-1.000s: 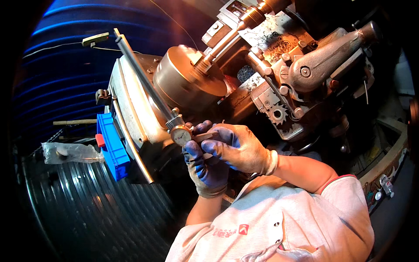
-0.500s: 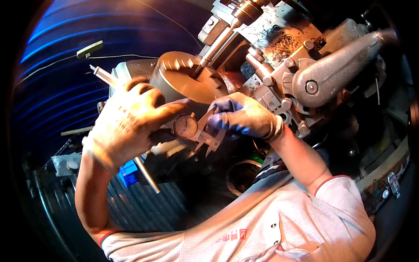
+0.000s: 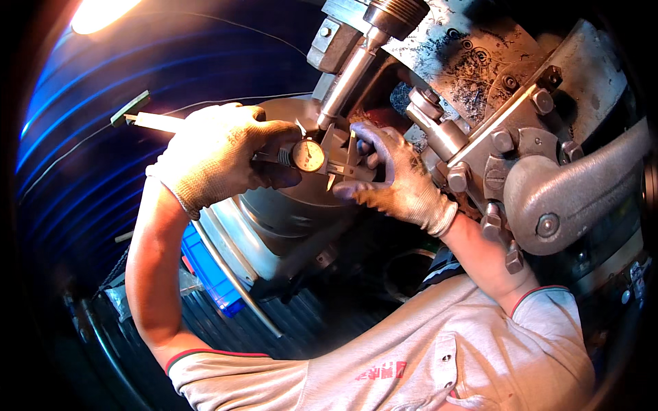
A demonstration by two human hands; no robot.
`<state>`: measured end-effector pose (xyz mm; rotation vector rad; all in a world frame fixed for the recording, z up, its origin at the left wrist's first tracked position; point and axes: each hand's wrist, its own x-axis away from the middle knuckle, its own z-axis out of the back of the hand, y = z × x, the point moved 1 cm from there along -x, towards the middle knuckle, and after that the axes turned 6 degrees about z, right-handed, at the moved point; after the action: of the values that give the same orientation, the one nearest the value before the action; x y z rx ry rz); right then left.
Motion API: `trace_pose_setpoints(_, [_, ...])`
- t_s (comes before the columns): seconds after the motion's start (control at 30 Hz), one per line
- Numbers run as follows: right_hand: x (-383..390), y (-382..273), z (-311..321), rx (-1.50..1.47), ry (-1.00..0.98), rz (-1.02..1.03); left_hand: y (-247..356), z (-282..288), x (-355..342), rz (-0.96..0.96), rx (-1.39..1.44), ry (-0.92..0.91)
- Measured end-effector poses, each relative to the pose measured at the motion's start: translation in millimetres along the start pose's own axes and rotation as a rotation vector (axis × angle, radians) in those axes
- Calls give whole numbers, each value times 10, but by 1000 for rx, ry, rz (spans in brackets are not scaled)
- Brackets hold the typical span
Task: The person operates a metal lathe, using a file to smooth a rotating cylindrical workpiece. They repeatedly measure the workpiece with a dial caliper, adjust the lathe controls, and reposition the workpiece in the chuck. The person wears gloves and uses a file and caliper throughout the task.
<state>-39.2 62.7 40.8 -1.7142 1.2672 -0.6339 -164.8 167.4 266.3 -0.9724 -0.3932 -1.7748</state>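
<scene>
Two gloved hands are meeting in front of a lathe chuck (image 3: pixel 308 212), with a dial caliper (image 3: pixel 308 156) sitting between them. The left hand (image 3: pixel 219 154) is closing its fingers and thumb around the caliper's body just beside the dial; the beam is running out past that hand toward the upper left. The right hand (image 3: pixel 401 175) is holding a half-open C-shape around the caliper's far end, its thumb and forefinger standing well apart and its other fingers curling behind. Whether it is touching the caliper or pinching anything, cannot tell. The caliper's jaws are standing apart, their longer tips pointing upward; contents of the gap, if any, cannot be told.

A metal bar (image 3: pixel 351 82) is slanting down from a ribbed cylinder (image 3: pixel 397 14), its lower end reaching near the jaws. Dark shavings are lying on a flat metal plate (image 3: pixel 452 61); a thick grey lever (image 3: pixel 576 185) is jutting out at the right. Below the left hand, a rod (image 3: pixel 240 281) is slanting past a blue bin (image 3: pixel 216 270). A lamp (image 3: pixel 103 14) is glowing at the upper left.
</scene>
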Motion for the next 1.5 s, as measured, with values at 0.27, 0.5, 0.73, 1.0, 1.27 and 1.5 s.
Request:
trace_pose_setpoints(0.27, [64, 107, 45, 157, 175, 105, -205, -23, 99, 30, 69, 122])
trace_pose_setpoints(0.5, [517, 136, 105, 247, 84, 149, -346, 161, 504, 145, 229, 197])
trace_pose_setpoints(0.73, [777, 235, -141, 266, -186, -361, -306, 59, 788, 119, 261, 294])
trace_pose_setpoints(1.0, [755, 626, -350, 284, -162, -346, -172, -85, 1130, 70, 155, 316])
trace_pose_setpoints(1.27, [891, 886, -413, -170, -4, -354, -88, -212, 1377, 105, 194, 363])
trace_pose_setpoints(1.5, [681, 655, -329, -249, -59, -203, -37, -251, 1444, 160, 176, 332])
